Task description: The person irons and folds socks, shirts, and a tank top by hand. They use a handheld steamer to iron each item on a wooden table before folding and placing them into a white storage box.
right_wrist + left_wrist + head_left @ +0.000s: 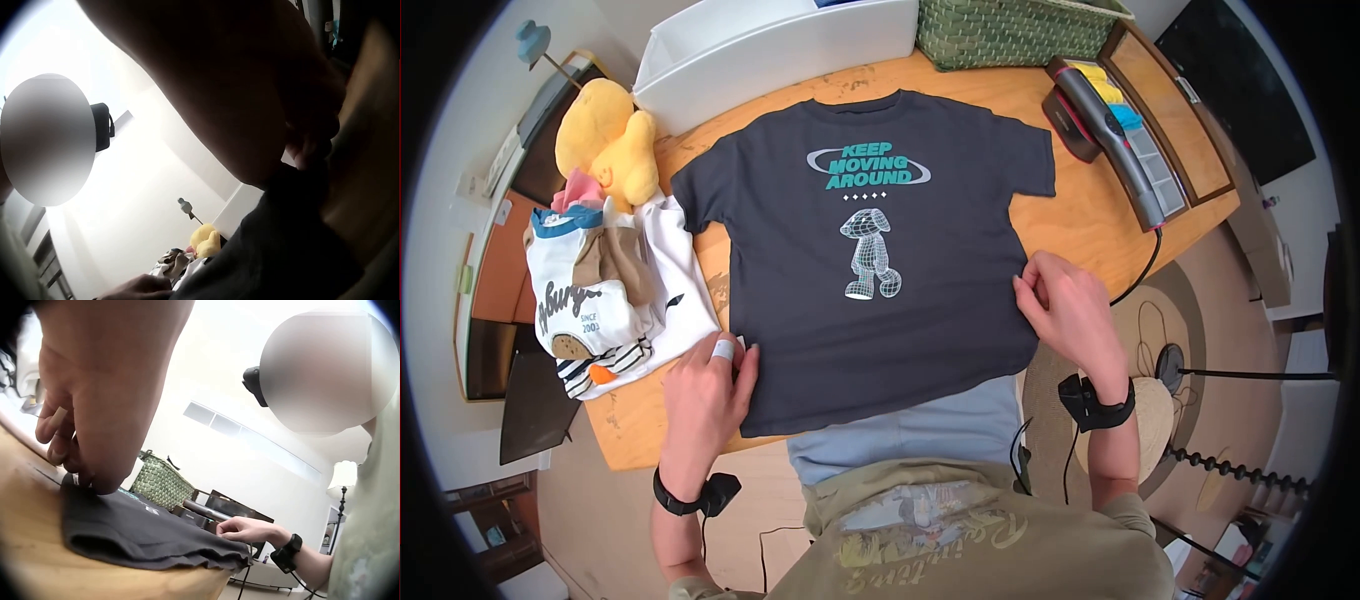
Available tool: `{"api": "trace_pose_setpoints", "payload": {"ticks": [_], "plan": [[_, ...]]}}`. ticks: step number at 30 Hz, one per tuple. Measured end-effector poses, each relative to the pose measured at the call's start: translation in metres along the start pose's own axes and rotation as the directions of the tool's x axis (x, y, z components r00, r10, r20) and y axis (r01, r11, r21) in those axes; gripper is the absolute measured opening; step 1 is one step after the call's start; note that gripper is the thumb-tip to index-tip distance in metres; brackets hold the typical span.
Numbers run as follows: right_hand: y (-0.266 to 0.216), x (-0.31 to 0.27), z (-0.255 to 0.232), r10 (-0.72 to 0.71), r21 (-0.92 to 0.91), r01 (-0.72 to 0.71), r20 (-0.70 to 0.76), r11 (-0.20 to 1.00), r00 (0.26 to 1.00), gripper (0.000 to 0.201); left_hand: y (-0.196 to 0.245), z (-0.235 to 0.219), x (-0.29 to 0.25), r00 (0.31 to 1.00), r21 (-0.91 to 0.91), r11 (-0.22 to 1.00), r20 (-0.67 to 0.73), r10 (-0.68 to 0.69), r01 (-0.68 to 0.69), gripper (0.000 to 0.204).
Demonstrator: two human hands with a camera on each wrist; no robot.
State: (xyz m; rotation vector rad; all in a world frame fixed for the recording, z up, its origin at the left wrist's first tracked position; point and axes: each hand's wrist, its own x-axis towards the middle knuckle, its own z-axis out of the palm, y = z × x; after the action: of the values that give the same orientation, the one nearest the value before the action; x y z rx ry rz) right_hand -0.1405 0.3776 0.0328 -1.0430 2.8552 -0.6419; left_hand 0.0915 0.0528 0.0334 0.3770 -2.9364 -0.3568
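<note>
A dark grey T-shirt [800, 340] lies spread front up on the wooden table, its collar away from me. Green lettering and a wireframe dog print run down its chest. With thumb and fingers my left hand [708, 392] pinches the left side edge near the hem; a pale band circles one finger. On the opposite side, my right hand [1075, 312] pinches the shirt's edge a little higher up, fingers curled in. In the right wrist view the dark fabric [250, 250] reaches up to the shaded fingertips. The lower hem hangs near the table's front edge.
Left of the shirt lie folded clothes [585, 265] with a yellow plush toy [605, 140] behind. A white bin [780, 55] and green woven basket [1015, 35] stand at the back. At right, a corded dark handheld appliance [1115, 145] lies by a compartment box [1155, 165].
</note>
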Motion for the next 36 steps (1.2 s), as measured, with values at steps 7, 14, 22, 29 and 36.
{"api": "trace_pose_setpoints", "payload": {"ticks": [7, 14, 22, 29, 36], "plan": [[-0.013, 0.042, 0.005, -0.281, -0.057, 0.276, -0.141, 0.96, 0.949, 0.043, 0.027, -0.001, 0.051, 0.939, -0.039, 0.94, -0.087, 0.334, -0.338, 0.04], [0.021, 0.097, 0.05, -0.429, -0.216, 0.444, 0.115, 0.87, 0.896, 0.081, 0.002, 0.039, 0.086, 0.908, 0.039, 0.916, 0.156, 0.389, -0.399, 0.067], [0.036, 0.148, 0.043, -0.341, -0.229, 0.416, 0.304, 0.88, 0.89, 0.09, 0.006, 0.051, 0.1, 0.934, 0.145, 0.923, 0.077, 0.348, -0.356, 0.065], [0.042, 0.171, 0.032, -0.352, -0.259, 0.415, 0.256, 0.872, 0.9, 0.083, 0.015, 0.054, 0.101, 0.934, 0.112, 0.928, 0.024, 0.356, -0.356, 0.061], [0.089, 0.162, -0.027, -0.454, -0.574, 0.178, -0.382, 0.799, 0.805, 0.054, 0.027, 0.03, 0.042, 0.874, -0.008, 0.891, 0.193, 0.446, -0.453, 0.061]]}}
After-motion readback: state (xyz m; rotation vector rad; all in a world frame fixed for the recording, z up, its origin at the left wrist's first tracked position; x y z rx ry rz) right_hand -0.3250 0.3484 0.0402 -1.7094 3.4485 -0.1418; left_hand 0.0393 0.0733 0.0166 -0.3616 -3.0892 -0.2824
